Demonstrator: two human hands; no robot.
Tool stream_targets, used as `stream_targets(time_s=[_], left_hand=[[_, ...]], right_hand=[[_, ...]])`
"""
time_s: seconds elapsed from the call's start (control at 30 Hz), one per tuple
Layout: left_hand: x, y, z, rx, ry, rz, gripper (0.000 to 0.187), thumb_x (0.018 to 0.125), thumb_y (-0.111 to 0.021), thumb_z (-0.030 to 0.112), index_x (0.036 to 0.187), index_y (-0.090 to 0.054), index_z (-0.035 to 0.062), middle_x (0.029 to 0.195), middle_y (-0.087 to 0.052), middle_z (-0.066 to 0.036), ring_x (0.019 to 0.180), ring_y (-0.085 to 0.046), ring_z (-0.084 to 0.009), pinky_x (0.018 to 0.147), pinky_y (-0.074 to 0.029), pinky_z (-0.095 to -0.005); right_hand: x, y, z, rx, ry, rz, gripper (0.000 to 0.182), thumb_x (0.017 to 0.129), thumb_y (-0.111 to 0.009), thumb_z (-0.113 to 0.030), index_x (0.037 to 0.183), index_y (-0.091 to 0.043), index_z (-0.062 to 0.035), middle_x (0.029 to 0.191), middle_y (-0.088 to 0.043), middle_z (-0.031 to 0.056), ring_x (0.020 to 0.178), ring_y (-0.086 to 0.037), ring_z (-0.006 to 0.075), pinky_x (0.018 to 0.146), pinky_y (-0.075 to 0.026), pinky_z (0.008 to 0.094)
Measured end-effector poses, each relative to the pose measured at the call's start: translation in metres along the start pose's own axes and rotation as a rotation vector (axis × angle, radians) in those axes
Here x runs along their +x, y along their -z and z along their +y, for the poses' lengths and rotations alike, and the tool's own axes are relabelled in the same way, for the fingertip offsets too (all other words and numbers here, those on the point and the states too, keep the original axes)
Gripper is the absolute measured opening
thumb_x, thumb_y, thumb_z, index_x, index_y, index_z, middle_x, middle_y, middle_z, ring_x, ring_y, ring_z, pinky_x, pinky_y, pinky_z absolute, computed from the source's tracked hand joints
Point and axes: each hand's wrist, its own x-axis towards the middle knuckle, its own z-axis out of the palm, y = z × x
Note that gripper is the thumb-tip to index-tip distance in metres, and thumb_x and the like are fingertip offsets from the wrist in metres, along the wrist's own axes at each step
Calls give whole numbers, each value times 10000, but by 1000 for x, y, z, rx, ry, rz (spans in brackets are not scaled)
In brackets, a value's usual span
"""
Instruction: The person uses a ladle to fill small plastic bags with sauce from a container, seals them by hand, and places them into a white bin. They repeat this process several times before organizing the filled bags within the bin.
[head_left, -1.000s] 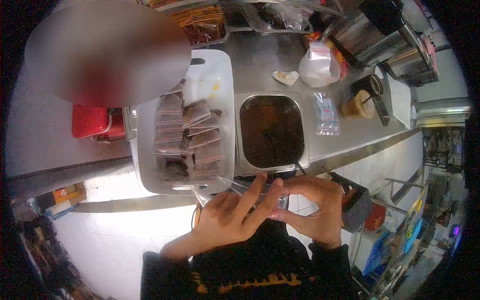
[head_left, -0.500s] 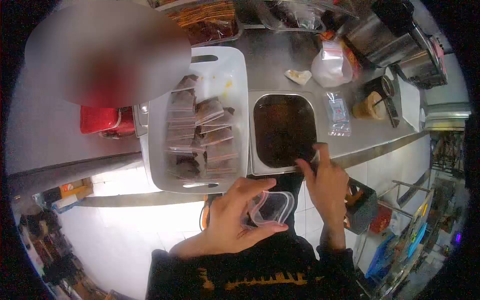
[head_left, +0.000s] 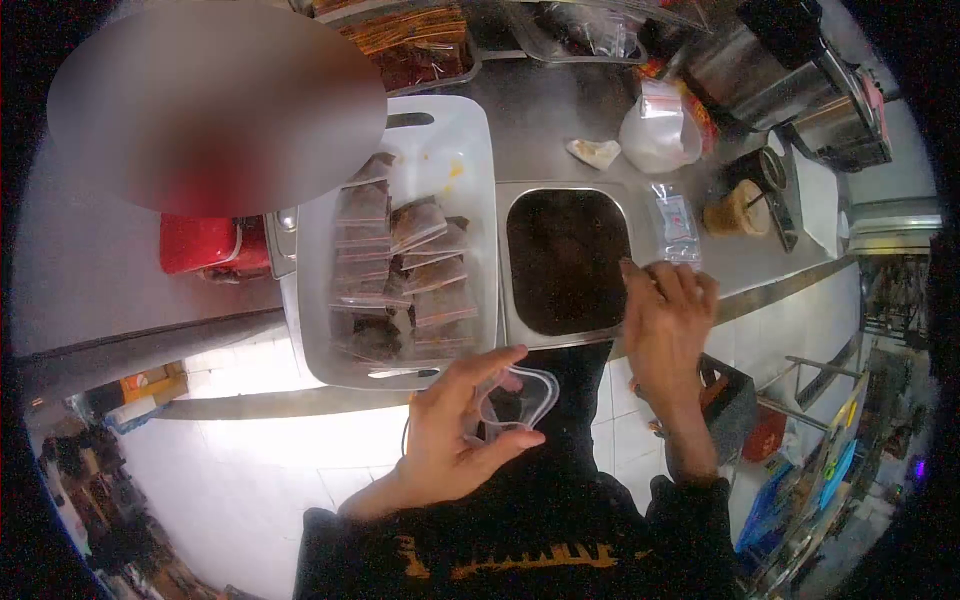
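My left hand [head_left: 455,430] grips a small clear zip bag [head_left: 520,398] by its sides, and the bag's mouth is spread wide. Over the right rim of a metal pan [head_left: 503,320] is my right hand [head_left: 672,310], its fingers curled and bunched together. Whatever those fingers hold, if anything, is hidden. Dark brown contents [head_left: 568,262] fill the inside of the pan. To its left, a white tray [head_left: 478,140] with handle slots holds several filled zip bags [head_left: 440,300] of dark stuff, lying overlapped in two rows.
Behind the pan are a crumpled white piece [head_left: 594,153], a white tub [head_left: 655,145], a clear packet [head_left: 677,225] and a cup of light brown drink [head_left: 740,212]. A red container [head_left: 195,243] stands left of the tray. Steel machines [head_left: 835,110] stand at back right.
My left hand and the zip bag have shifted a little left and down. My right hand has moved up and right along the pan's rim, and its fingers have curled in.
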Motion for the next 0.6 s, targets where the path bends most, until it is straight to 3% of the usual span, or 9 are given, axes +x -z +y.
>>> stream_targets(time_s=[0.2,0.3,0.37,0.47,0.6], left_hand=[[4,3,0,11,-98,103,697,724,-826,139,1328,-490,47,1033,-614,-77,702,-530,-60,539,-381,-188],[4,12,1,88,-81,98,681,724,-822,126,1320,-505,39,1080,-603,-88,777,-560,-80,567,-420,-198],[3,15,2,110,4,105,671,726,-818,134,1313,-511,28,1111,-593,-104,923,-582,-118,587,-448,-212],[15,9,6,-5,-55,206,662,731,-813,150,1312,-518,30,1090,-588,-109,936,-568,-131,598,-454,-219],[24,11,20,73,-61,209,656,740,-805,167,1314,-518,33,1048,-585,-109,943,-563,-150,638,-464,-237]], right_hand=[[4,-29,-11,193,-82,-16,156,783,-658,-161,927,-652,-100,778,-580,75,786,-554,257,799,-365,426],[0,-30,-2,382,-203,-31,126,795,-665,-166,901,-659,-98,753,-600,75,747,-557,267,769,-360,419],[-5,-31,4,451,-231,12,114,796,-670,-162,887,-659,-93,766,-610,74,749,-556,261,771,-360,405],[-15,-28,12,570,-303,105,100,794,-679,-140,873,-658,-82,780,-621,71,748,-549,238,774,-359,371],[-27,-11,25,716,-411,161,107,787,-695,-98,881,-657,-65,775,-609,50,764,-534,198,778,-366,337]])
